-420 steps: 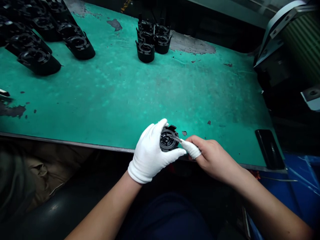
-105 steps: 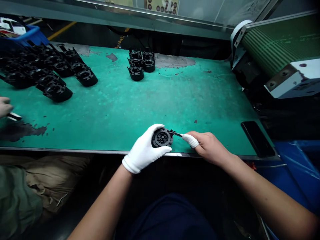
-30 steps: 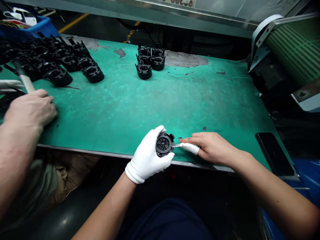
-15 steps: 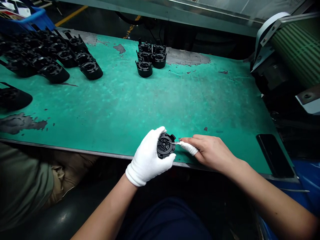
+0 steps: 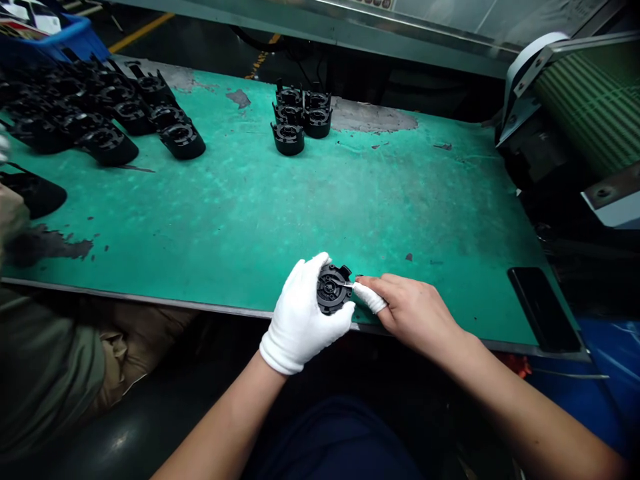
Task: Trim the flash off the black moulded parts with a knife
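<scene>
My left hand [image 5: 306, 317], in a white glove, is closed around a round black plastic part [image 5: 331, 289] near the front edge of the table. The part's ringed inner face is turned up, with tabs along its rim. My right hand [image 5: 413, 308] is bare except for a white wrap on the thumb. Its thumb and forefinger pinch a small metal blade [image 5: 346, 284], whose tip lies over the part's face. Most of the blade's handle is hidden in the fingers.
Black housings [image 5: 289, 138] stand in a small group at the back of the green table [image 5: 320, 207]; many more [image 5: 107, 143] stand at the left. A co-worker's hand [image 5: 11, 210] is at the left edge. A phone [image 5: 544, 309] lies right, below a green belt [image 5: 590, 100]. A blue basket [image 5: 83, 37] stands back left.
The blade has shifted a little further over the black part, and my right hand has moved slightly left with it. A co-worker's hand has come in at the left edge.
</scene>
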### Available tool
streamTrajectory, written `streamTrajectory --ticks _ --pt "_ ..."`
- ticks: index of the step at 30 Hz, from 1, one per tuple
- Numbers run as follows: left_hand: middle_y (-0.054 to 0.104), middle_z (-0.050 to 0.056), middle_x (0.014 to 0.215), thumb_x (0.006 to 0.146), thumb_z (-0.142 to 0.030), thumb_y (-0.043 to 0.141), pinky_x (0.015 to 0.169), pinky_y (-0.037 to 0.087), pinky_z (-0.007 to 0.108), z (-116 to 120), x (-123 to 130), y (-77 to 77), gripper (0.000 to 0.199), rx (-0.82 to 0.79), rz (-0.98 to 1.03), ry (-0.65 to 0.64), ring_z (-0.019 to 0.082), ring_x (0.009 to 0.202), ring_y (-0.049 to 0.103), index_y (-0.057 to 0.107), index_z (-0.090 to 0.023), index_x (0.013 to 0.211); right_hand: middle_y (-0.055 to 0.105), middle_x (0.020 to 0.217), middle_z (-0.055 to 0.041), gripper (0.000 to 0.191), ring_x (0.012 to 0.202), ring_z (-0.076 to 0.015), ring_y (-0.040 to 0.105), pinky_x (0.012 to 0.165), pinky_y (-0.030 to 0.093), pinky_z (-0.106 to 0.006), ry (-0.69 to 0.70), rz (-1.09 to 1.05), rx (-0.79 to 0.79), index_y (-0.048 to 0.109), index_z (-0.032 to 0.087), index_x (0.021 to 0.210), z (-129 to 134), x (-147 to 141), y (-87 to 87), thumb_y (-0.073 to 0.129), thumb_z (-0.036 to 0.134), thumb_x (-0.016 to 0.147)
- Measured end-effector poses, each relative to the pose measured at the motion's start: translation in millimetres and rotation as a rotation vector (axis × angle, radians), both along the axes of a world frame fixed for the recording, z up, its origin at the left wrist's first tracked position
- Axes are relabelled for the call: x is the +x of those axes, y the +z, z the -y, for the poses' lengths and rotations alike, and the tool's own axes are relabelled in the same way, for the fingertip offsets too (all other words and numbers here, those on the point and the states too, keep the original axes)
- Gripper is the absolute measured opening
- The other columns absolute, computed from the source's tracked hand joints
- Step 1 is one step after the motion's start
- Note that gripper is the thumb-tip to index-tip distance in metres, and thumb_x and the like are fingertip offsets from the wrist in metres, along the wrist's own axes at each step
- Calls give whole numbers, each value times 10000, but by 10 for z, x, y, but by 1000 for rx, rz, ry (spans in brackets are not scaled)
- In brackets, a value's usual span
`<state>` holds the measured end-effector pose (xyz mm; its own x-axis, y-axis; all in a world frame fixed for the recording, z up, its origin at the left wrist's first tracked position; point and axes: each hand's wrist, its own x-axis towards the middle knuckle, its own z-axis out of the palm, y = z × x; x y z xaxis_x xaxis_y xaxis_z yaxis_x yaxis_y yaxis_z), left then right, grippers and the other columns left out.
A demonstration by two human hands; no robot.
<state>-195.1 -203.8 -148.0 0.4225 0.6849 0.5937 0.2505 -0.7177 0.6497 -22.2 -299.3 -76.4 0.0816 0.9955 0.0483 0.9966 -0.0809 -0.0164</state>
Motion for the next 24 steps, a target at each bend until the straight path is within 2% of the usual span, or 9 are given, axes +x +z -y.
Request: streamTrajectory --ticks 7,10,14,20,24 --pt "578 139 1268 772 -296 706 1148 431 509 30 38 7 669 4 13 23 301 1243 559 430 -160 1366 710 931 -35 382 840 -216 681 564 377 -305 -44 131 21 600 344 1334 -28 -63 12 419 335 998" --pt "575 145 1286 766 -324 725 1159 407 531 52 55 22 654 -12 12 41 312 1261 546 455 -161 1340 719 953 -38 367 867 -215 685 597 410 -295 -71 83 45 611 348 1313 -48 -41 -11 407 367 1010" --pt "571 150 1300 768 -325 730 1148 414 539 66 61 27 660 -14 17 45 318 1271 542 448 -168 1344 728 993 -32 352 941 -213 688 691 454 -291 -27 -12 34 620 353 1297 -35 -19 -10 413 361 1012" --pt "567 155 1303 769 -345 734 1155 410 543 57 63 0 695 -7 21 41 325 1271 538 433 -149 1364 730 970 -36 362 883 -249 699 618 433 -314 -89 88 37 619 352 1297 -33 -74 22 394 365 1013" --pt "527 157 1387 783 -305 702 1173 412 500 0 -101 44 731 -12 -29 -51 302 1322 509 389 -142 1423 764 1035 -32 331 931 -252 714 719 479 -322 -49 -88 -11 632 306 1254 73 -1 39 432 287 992"
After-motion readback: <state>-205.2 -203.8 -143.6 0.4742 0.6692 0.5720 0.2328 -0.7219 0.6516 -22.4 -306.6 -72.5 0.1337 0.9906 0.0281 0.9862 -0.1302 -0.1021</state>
